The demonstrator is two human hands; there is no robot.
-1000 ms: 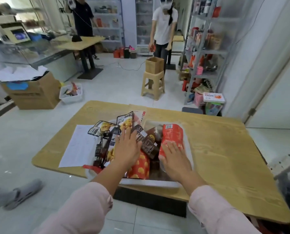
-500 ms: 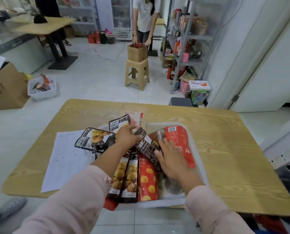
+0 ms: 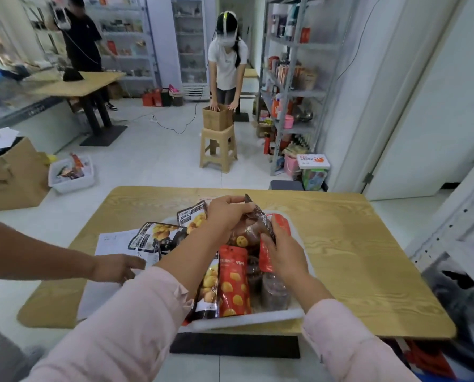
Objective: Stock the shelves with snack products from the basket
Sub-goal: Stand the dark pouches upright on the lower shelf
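The left hand (image 3: 226, 215) pinches the brown snack pouch (image 3: 251, 229) at its top. The right hand (image 3: 284, 253) grips its lower edge.

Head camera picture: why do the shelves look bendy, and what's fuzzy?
Head view: the wide lens bows the metal shelves and door frame near the edges; the far-left counter is smeared; the left hand, right hand and brown packet look sharper.
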